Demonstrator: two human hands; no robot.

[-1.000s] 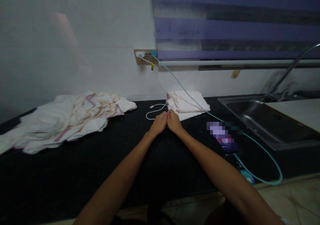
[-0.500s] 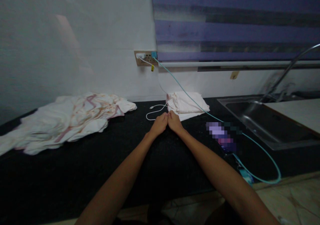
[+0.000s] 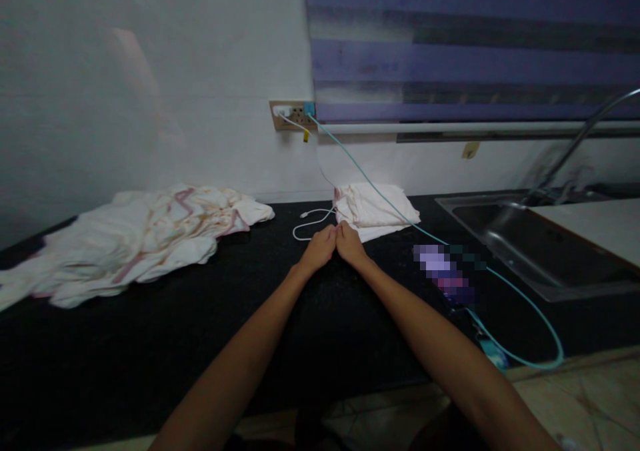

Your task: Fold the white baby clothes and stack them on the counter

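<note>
My left hand [image 3: 320, 247] and my right hand [image 3: 349, 243] are both closed, their knuckles meeting over the black counter. What they hold, if anything, is hidden from above. Just beyond them lies a folded white cloth [image 3: 377, 204] against the wall, and my right hand is at its near left corner. A white charging cable [image 3: 311, 223] loops beside my left hand and runs behind that cloth. Farther left, a crumpled heap of white cloth [image 3: 150, 237] with reddish stripes spreads over the counter.
A phone-like blurred object [image 3: 443, 274] lies to the right, by a teal cable [image 3: 547, 331] that runs up to a wall socket [image 3: 295, 115]. At the far right are a steel sink [image 3: 540, 251], a curved faucet [image 3: 575, 137] and a pale board [image 3: 595, 224]. The black counter [image 3: 240, 304] extends below.
</note>
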